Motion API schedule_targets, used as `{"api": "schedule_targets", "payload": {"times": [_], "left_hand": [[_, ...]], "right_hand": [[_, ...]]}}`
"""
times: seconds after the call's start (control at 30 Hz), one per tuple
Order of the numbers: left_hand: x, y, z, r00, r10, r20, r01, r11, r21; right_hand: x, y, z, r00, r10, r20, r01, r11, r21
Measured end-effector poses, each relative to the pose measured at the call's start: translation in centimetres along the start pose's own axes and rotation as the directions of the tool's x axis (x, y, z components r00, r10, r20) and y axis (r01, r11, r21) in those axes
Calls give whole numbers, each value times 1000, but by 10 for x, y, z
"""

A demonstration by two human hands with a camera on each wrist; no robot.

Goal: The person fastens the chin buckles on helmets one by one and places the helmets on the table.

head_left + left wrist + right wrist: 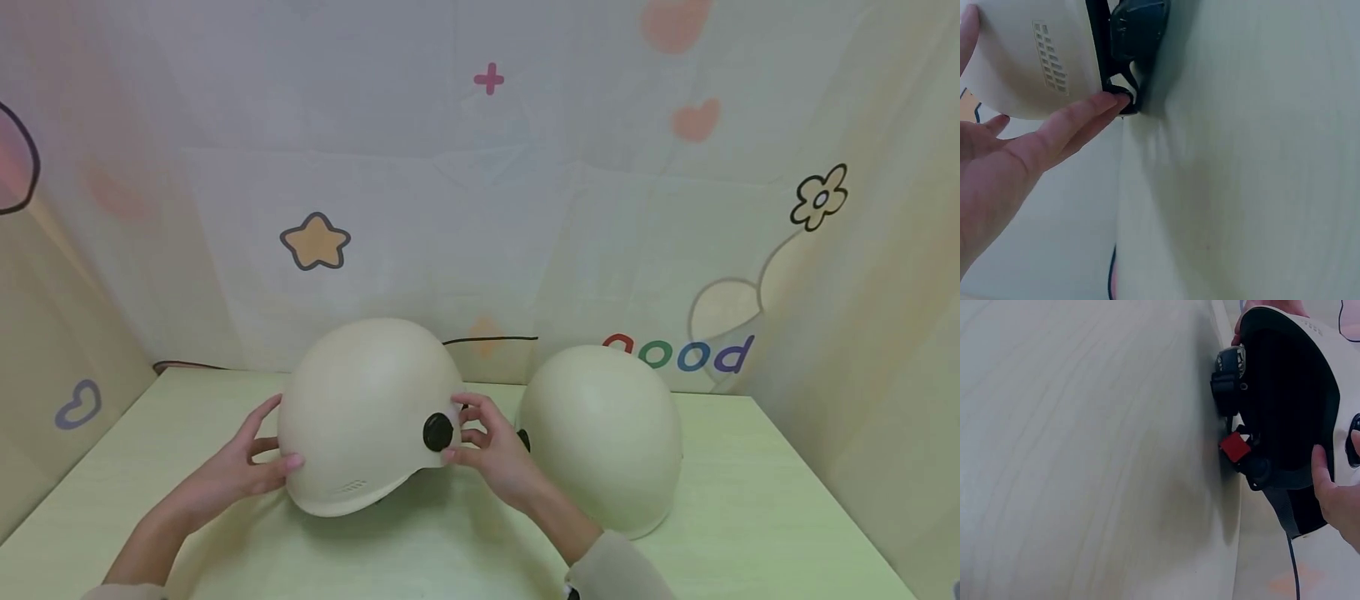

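A cream helmet (367,408) with a round black disc (438,432) on its side is held between both hands, tilted over the table. My left hand (225,475) grips its left end; in the left wrist view the fingertips of that hand (1016,162) reach the lower rim beside small vent slots (1050,59). By the disc, my right hand (502,458) grips the other end. The right wrist view shows the right thumb (1329,481) at the rim, the dark inside of the helmet (1291,394), black straps and a red buckle piece (1235,447) hanging low near the tabletop.
A second cream helmet (600,442) sits on the table just right of my right hand. The pale green table (750,500) ends at a printed curtain (450,208) behind, with more curtain on both sides. A thin dark cord (491,338) runs along the back.
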State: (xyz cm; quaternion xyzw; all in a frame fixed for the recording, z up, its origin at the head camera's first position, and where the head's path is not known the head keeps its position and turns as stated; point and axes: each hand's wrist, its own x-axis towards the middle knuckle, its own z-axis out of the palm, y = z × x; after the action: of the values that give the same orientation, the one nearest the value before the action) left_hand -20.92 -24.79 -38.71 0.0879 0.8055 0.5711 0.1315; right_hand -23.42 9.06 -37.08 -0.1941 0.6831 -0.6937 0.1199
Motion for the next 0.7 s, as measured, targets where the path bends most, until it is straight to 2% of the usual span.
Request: {"api": "schedule_targets", "payload": {"times": [0.1, 0.17, 0.3, 0.37, 0.5, 0.7], "left_hand": [[-2, 6, 3, 1000, -11, -1, 11, 999, 41], [-3, 11, 5, 1000, 5, 0, -5, 998, 65], [-6, 20, 10, 994, 100, -44, -95, 989, 112], [-6, 25, 13, 983, 168, -73, -156, 977, 145], [-6, 39, 20, 952, 288, -109, -257, 939, 230], [-10, 68, 35, 917, 380, -120, -312, 873, 376]], "right_hand": [[0, -4, -2, 1000, -4, -7, 4, 1000, -24], [-1, -7, -4, 1000, -4, -8, 4, 1000, -30], [-1, -11, -7, 1000, -2, 4, 2, 1000, -15], [-1, -14, -7, 1000, -9, 8, 9, 1000, -16], [0, -20, -6, 999, -39, 24, 40, 999, -17], [2, -28, -4, 996, -81, 22, 81, 997, -3]]}}
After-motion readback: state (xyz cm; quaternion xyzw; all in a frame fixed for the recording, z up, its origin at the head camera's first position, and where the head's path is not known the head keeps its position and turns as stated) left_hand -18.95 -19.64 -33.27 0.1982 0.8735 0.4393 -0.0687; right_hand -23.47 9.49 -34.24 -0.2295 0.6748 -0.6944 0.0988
